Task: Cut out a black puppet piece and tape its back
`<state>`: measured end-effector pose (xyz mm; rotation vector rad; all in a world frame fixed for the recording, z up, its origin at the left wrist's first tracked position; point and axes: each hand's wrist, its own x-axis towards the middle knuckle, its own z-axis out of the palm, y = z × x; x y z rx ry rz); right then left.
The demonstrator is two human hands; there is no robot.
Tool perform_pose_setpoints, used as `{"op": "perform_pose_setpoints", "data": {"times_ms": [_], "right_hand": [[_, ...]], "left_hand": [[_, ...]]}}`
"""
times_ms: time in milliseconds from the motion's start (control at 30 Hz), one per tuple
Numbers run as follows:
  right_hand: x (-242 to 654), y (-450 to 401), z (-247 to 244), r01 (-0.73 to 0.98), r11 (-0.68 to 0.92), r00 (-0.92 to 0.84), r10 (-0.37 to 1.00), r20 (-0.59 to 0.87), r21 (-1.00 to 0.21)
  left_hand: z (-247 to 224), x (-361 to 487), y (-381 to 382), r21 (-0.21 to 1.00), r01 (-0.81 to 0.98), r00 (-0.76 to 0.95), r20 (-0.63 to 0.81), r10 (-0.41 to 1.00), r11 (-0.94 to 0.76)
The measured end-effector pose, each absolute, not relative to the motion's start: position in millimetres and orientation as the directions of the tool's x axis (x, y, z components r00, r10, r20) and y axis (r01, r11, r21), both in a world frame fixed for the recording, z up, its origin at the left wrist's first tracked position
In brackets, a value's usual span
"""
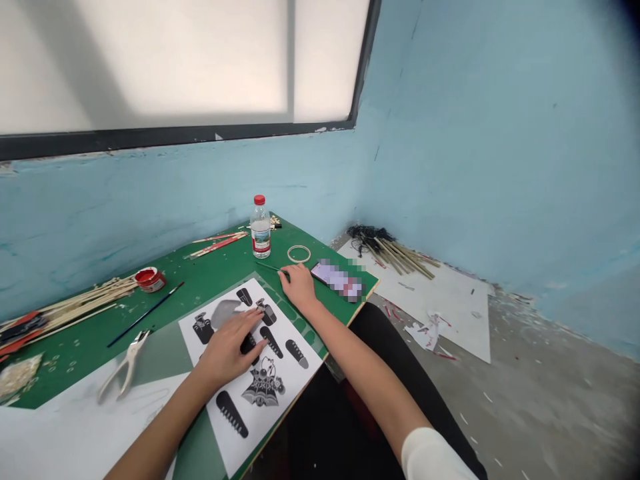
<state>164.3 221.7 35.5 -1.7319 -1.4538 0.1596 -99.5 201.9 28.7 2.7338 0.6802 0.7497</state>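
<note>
White sheet (236,387) with black-and-grey figures (261,388), green tabletop (220,270), red bottle cap (259,199)

i count two hands (233,352), one printed sheet (235,388), one bottle (261,235), one phone (339,278), one jar (151,281), one ring (300,261).

Sheet (286,327) under left fingers (251,320) is looking like smooth, matt paper. Beyond right fingers (294,274), bottle (261,233) is showing clear, glossy plastic. Left of the left fingers, pliers (131,353) are giving off a dull metal sheen; farther out, sticks (95,295) are showing raw, matt wood. Wall (175,193) ahead of the fingers is wearing scuffed, matt paint.
</note>
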Motion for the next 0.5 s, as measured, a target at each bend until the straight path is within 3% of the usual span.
{"op": "perform_pose_setpoints", "data": {"times_ms": [133, 233, 500], "right_hand": [[169, 226, 39, 0.493, 0.144, 0.479, 0.779, 0.406, -0.858], [175, 229, 44, 0.244, 0.252, 0.574, 0.741, 0.349, -0.936], [185, 227, 56, -0.289, 0.356, 0.648, 0.756, 0.092, -0.889]], "left_hand": [[27, -101, 202, 0.273, 0.377, 0.778, 0.426, 0.463, -0.885], [27, -102, 202, 0.24, 0.379, 0.788, 0.422, 0.448, -0.894], [32, -108, 209, 0.193, 0.401, 0.76, 0.476, 0.443, -0.895]]}}
